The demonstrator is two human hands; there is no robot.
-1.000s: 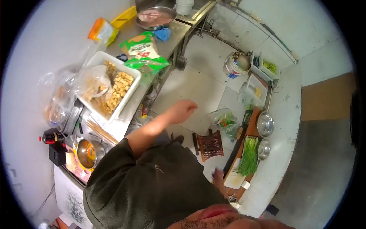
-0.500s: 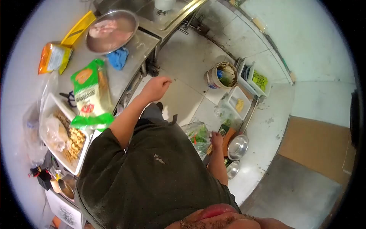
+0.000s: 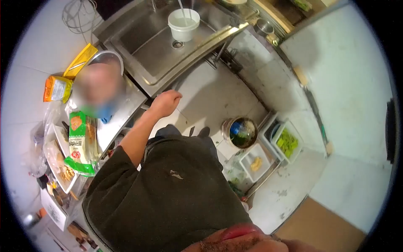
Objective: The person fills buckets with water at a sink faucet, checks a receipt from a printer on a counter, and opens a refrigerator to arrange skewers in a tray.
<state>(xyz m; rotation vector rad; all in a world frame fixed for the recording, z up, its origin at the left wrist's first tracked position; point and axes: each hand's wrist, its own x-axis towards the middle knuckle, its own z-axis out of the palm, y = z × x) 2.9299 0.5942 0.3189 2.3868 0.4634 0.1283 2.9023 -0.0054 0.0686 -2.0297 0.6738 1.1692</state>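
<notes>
My left hand point(image 3: 167, 103) is held out over the floor in front of the sink counter, its fingers curled in a loose fist with nothing visible in them. Closest to it is the front corner of the steel sink point(image 3: 149, 89). My right hand is hidden behind my dark shirt point(image 3: 176, 197). In the sink stands a white bucket point(image 3: 183, 30) with a long handle leaning out of it. On the left counter, a metal bowl point(image 3: 119, 61) has blurred pinkish contents. Beside it are a blue cloth point(image 3: 106, 114) and a green-and-white food package point(image 3: 77, 143).
A bin point(image 3: 226, 130) with waste stands on the floor ahead to my right. Next to it are a tray with a yellowish item point(image 3: 257, 157) and a tub of green vegetables point(image 3: 288, 142). Skewers point(image 3: 66, 173) lie in a white tray at left. A wall runs along the right.
My view has moved forward toward the sink, bringing more of it into sight. My right hand, earlier by a plastic bag of greens, has gone out of view. My left hand stays curled.
</notes>
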